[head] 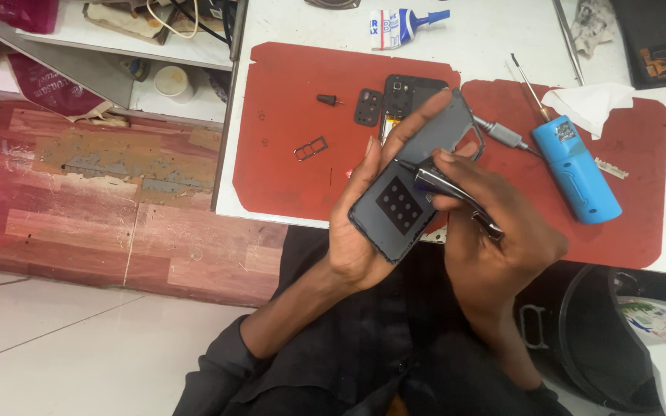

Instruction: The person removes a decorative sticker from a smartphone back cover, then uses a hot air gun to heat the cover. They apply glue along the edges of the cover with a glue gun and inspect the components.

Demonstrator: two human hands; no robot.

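While left hand (364,231) grips the phone back cover (414,181) above the lap, right hand (495,231) pinches tweezers (456,196) onto its inner face. Likely mid-peel; next needs steady tip control. Phone body (406,96) lies beyond the hands.

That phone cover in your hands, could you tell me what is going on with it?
The left hand holds a dark phone back cover, inner side up, above the red mat. The right hand presses metal tweezers against it. The opened phone, a SIM tray and a blue tool lie on the mat.
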